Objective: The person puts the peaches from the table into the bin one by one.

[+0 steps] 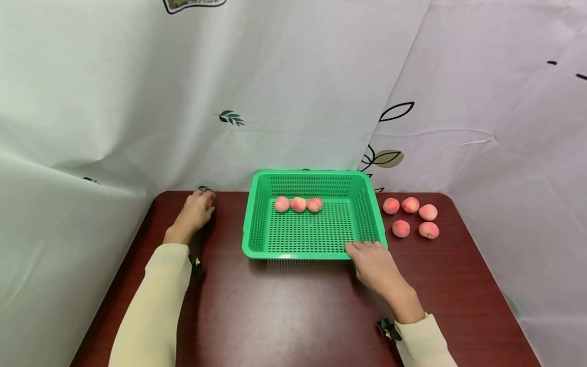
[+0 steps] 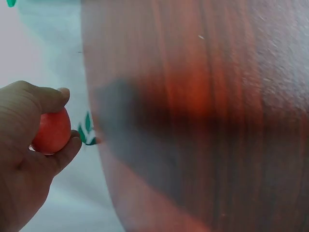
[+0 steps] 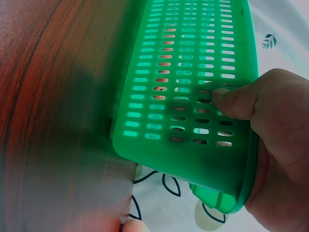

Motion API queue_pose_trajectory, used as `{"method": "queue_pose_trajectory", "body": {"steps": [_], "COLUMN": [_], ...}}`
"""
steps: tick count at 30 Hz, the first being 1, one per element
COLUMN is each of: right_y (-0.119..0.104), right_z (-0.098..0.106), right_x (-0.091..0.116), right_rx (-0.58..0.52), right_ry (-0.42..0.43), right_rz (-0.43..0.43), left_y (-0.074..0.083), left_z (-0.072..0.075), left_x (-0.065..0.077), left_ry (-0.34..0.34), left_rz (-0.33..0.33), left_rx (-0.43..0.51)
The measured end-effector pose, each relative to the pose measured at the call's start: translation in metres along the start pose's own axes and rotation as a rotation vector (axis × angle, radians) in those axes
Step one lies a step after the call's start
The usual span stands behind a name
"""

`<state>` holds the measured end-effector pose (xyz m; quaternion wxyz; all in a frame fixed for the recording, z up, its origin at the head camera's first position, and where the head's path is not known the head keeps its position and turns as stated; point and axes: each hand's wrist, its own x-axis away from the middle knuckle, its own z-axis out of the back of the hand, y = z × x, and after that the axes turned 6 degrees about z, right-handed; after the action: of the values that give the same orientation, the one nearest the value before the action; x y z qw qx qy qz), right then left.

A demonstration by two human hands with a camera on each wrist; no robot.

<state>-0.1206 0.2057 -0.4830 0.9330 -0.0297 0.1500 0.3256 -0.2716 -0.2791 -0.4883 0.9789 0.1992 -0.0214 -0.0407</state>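
At the far left corner of the table, my left hand (image 1: 194, 211) grips a peach (image 2: 52, 131) between thumb and fingers; most of the fruit is hidden by the hand in the head view. My right hand (image 1: 373, 262) holds the near right corner of a green plastic basket (image 1: 293, 256), thumb on the slotted outer wall and fingers over the rim. Inside the basket, three peaches (image 1: 298, 204) lie in a row near its back wall. To the basket's right, several more peaches (image 1: 401, 228) rest on the table in two loose rows.
The dark red wooden table (image 1: 275, 316) has rounded far corners. A pale cloth (image 1: 293, 92) with printed leaves hangs behind it and along both sides. Small black devices (image 1: 390, 330) are strapped at both wrists.
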Motion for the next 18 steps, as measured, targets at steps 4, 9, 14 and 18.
{"method": "queue_pose_trajectory", "body": {"steps": [4,9,14,18], "right_y": [0.0,-0.001,-0.001,-0.001], "right_z": [0.0,0.001,0.003,0.003], "right_x": [0.0,0.0,-0.001,-0.001], "right_rx": [-0.003,-0.011,-0.009,-0.008], "right_ry": [-0.005,-0.009,-0.006,0.0], "right_rz": [-0.006,-0.008,-0.006,0.0], "left_y": [0.007,0.021,0.036,0.047], "left_z": [0.004,0.013,0.024,0.031], "left_x": [-0.002,0.002,0.006,0.01], "left_ry": [0.04,0.112,0.15,0.176], "left_rz": [-0.04,-0.088,-0.103,-0.133], "left_rx": [0.009,0.028,0.035,0.032]}}
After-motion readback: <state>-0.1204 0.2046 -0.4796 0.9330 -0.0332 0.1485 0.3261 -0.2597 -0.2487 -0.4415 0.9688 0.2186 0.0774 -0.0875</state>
